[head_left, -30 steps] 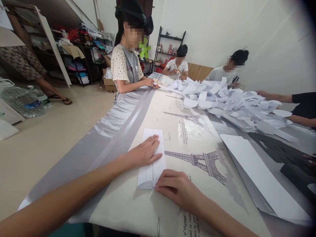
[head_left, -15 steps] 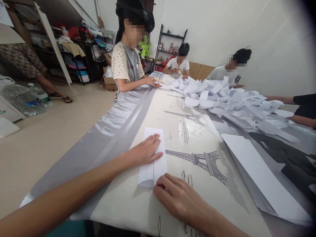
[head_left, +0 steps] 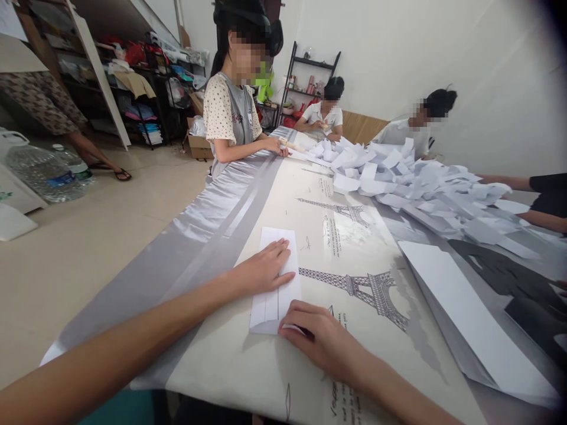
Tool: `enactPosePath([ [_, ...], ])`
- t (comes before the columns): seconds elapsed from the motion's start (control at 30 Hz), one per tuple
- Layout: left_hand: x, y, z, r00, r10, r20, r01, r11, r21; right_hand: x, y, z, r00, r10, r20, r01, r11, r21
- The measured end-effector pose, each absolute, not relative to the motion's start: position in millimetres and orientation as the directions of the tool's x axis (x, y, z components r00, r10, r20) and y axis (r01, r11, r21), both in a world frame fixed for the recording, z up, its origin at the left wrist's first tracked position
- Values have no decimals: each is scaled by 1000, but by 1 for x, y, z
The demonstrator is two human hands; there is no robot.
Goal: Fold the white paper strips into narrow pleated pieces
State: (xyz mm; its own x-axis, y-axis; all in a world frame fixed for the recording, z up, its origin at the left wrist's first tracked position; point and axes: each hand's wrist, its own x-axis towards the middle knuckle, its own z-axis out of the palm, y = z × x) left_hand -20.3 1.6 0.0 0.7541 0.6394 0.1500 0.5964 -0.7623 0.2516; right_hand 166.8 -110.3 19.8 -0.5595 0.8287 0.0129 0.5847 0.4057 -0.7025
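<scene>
A folded white sheet of paper (head_left: 264, 310) lies lengthwise on the cream tablecloth (head_left: 230, 354), with crease lines running along it and its near end slightly raised. Across its far half rests my left hand (head_left: 268, 267), palm down and fingers stretched out, pressing the sheet flat. My right hand (head_left: 321, 339) is at the near right corner, thumb and fingers pinched on the paper's edge. A bit of white shows between them. Printed Eiffel towers (head_left: 376, 295) decorate the cloth to the right of the paper.
A big heap of white paper strips (head_left: 411, 177) covers the table's far right. Closer in are long white sheets (head_left: 460, 313) and a dark grey piece (head_left: 500, 271). Several people sit or stand around the table. Water bottles (head_left: 48, 171) stand on the floor at left.
My right hand has shifted slightly up and its thumb and fingers now pinch the paper's near right corner, where white shows between them. My left hand stays flat on the sheet.
</scene>
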Motion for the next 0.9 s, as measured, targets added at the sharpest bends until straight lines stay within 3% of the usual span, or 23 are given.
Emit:
enactPosePath([
  [0.3, -20, 5, -6, 753, 642, 145, 599, -760, 253, 175, -72, 27, -657, 740, -147, 522, 306, -796],
  [0.43, -20, 6, -9, 755, 637, 156, 593, -764, 254, 176, -66, 25, -640, 768, -39, 606, 472, -640],
  [0.53, -21, 5, -9, 769, 618, 163, 577, -781, 239, 177, -63, 22, -604, 797, 13, 662, 511, -549],
  [0.8, -33, 6, 10, 807, 587, 67, 555, -792, 256, 181, -64, 13, -646, 753, 125, 598, 601, -530],
  [0.9, -43, 5, 19, 827, 551, 109, 511, -819, 262, 182, -67, 13, -626, 770, 126, 619, 588, -520],
])
